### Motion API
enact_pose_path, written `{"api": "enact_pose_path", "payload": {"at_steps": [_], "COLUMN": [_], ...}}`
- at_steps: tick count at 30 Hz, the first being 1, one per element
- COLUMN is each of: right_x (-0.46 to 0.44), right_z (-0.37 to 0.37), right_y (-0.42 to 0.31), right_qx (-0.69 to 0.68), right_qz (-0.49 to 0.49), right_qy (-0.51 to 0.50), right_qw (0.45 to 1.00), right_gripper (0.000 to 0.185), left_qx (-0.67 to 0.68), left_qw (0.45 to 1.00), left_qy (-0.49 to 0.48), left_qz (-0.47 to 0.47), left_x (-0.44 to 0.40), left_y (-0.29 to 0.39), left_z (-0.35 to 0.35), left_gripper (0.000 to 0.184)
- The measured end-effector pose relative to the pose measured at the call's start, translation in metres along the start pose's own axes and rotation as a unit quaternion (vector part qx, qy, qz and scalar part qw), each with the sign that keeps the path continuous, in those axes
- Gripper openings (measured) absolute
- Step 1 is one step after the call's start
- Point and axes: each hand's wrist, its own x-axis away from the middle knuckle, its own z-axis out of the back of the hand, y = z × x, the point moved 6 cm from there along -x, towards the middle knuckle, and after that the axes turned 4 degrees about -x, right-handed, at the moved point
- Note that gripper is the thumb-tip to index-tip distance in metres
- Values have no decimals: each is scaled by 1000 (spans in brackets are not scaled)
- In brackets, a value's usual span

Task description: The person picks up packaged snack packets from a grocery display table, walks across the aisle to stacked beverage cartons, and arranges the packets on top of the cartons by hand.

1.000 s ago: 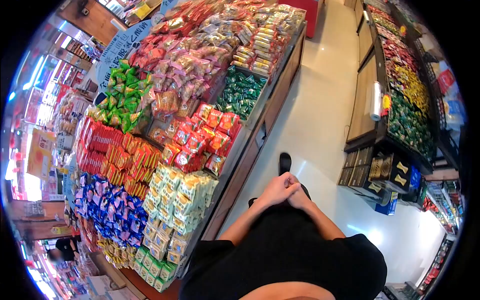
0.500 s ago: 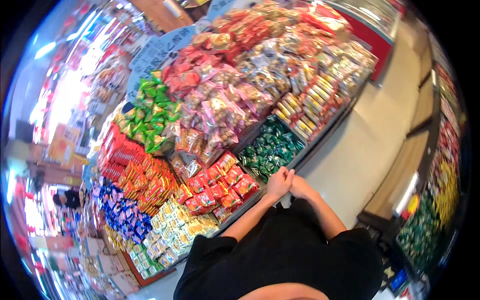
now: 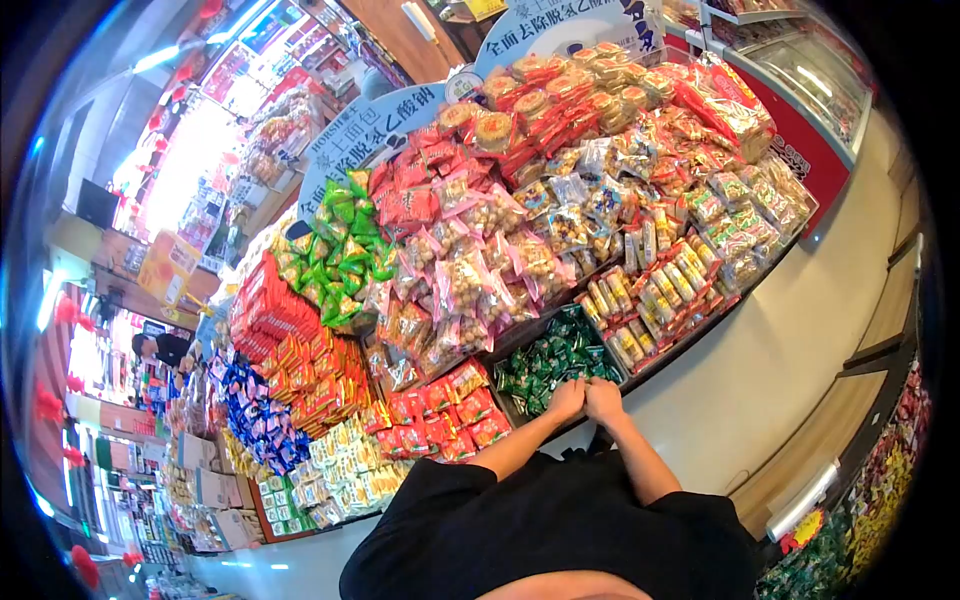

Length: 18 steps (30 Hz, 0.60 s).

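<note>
My left hand [image 3: 567, 399] and my right hand [image 3: 602, 399] are side by side with curled fingers, at the near edge of a bin of small green-wrapped sweets [image 3: 550, 358]. Both look closed, fingertips nearly meeting; anything between them is too small or hidden to make out. Left of the green sweets lie red snack packets [image 3: 440, 412]. Beyond them are pink-edged clear bags of round snacks [image 3: 465, 285], and to the right, yellow-and-red packs of rolls [image 3: 665, 290].
The sloping display also holds green bags [image 3: 340, 245], orange packets [image 3: 315, 380], blue-wrapped sweets [image 3: 255, 410] and cream packets [image 3: 355, 470]. Blue signs [image 3: 375, 135] stand behind. At right are the pale aisle floor [image 3: 740, 390] and another shelf [image 3: 850, 425]. A person [image 3: 165, 348] is far left.
The camera view has turned, so the display sits further right and lower. My hands, clasped together before, are now slightly apart, side by side over the green sweets' edge.
</note>
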Motion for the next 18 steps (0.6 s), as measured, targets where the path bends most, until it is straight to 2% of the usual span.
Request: {"api": "enact_pose_path", "payload": {"at_steps": [1, 2, 5, 6, 9, 10, 11, 12, 15, 17, 18], "right_x": [-1, -1, -9, -11, -11, -12, -16, -20, -26, -31, -32], "right_z": [-4, -8, -13, -17, -18, -17, -15, -15, -12, -20, -13], "right_y": [1, 3, 9, 10, 12, 15, 18, 23, 27, 36, 31], "right_qx": [19, 32, 69, 74, 63, 49, 36, 25, 11, -33, -48], "right_qz": [6, -1, -17, -20, -56, -79, -101, -156, -177, -191, -180], "right_qy": [17, 27, 49, 48, 49, 71, 94, 30, -25, -30, -24], "right_qw": [1000, 999, 996, 996, 995, 993, 990, 987, 984, 981, 982], "right_gripper": [16, 14, 12, 13, 14, 15, 16, 25, 28, 11, 11], "left_qx": [-7, 38, -101, 142, 227, 132, 137, 143, 144, 115, 109], "left_qw": [1000, 999, 991, 974, 936, 958, 961, 964, 968, 976, 974], "left_qy": [7, -11, -84, -131, -175, -213, -196, -179, -169, -154, -171], "left_qz": [-23, 22, -16, 121, 202, 141, 138, 136, 121, 101, 100], "left_x": [-3, -9, -54, -36, -22, -20, -18, -12, -2, 3, 3], "left_y": [1, -6, -71, -55, -63, -53, -44, -40, -31, -23, -24], "left_z": [-3, -7, -80, -65, -70, -59, -48, -47, -36, -21, -18], "left_gripper": [53, 49, 33, 32, 37, 34, 33, 33, 44, 49, 54]}}
